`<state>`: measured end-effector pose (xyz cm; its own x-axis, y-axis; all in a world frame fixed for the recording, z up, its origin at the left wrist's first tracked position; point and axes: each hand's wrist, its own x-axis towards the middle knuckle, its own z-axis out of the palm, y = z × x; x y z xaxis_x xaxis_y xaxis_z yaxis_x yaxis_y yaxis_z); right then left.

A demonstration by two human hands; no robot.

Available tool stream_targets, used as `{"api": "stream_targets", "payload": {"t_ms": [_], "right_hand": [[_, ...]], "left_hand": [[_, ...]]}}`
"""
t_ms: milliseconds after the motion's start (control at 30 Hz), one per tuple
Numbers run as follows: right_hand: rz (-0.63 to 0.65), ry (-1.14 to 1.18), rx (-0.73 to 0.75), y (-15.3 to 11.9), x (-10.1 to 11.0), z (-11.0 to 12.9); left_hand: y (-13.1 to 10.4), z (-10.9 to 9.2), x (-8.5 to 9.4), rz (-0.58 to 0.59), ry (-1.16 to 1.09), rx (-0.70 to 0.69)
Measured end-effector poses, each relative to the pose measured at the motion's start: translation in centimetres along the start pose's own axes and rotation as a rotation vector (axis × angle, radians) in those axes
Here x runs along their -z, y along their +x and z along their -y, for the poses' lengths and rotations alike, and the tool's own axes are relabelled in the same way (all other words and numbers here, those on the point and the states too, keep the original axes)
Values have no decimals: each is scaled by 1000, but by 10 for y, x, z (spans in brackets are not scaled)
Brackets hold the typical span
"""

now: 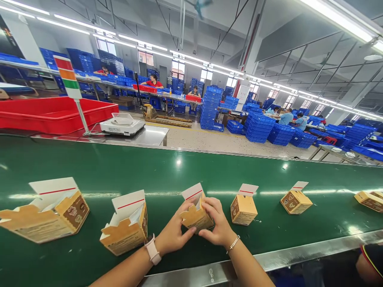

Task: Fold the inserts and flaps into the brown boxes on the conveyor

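Note:
A small yellow-and-brown carton (195,218) stands on the green conveyor belt between my hands, its white flap with a red strip raised at the back. My left hand (175,233) grips its left side, thumb low on the front and fingers behind the rim. With fingers bent over the top right edge and thumb near the lower front, my right hand (219,224) holds the other side. Left of my hands are two open-topped cartons, one nearer (127,231) and one farther (56,217). To the right, a carton (243,209) has its top folded down and white flap up.
The green belt (167,167) runs across the view, with a metal edge (287,255) nearest me. More cartons (296,202) sit farther right. Beyond the belt are a white scale (122,124) and a red tray (54,115). Part of another person (371,261) shows at lower right.

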<state>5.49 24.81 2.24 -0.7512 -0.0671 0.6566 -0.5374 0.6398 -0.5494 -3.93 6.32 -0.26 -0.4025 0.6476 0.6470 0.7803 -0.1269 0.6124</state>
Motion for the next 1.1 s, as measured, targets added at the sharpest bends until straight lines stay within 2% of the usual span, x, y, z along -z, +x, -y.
{"api": "stream_targets", "payload": {"t_ms": [67,133,233,367,467,633,800,867,1000,1100], "right_hand": [[1,-74,2,-2,4,-9],[-12,-113,-55,-4,11,-17],[-49,-118,-182,-8,23,-23],[-66,-72,-258,-14,32,-21],[-142,-35,-324,-20,30,-19],[-359,73,-509,-26,24,-15],[-495,173,-626,-31,29,-11],[-567,189,-691,-32,30,-12],[-710,238,-855,-33,27,-18],[-737,319,-947,-32,26,-18]], "left_hand": [[18,1,-4,64,-28,19],[34,1,-11,111,-32,13],[46,2,-28,84,-21,15],[40,9,-57,-47,-13,7],[31,12,-71,-106,-18,-26],[38,9,-74,-86,16,-28],[51,-5,-85,-41,20,-21],[50,-8,-95,-67,-2,-3],[44,-11,-110,-191,12,137],[45,-17,-108,-88,65,145]]}}
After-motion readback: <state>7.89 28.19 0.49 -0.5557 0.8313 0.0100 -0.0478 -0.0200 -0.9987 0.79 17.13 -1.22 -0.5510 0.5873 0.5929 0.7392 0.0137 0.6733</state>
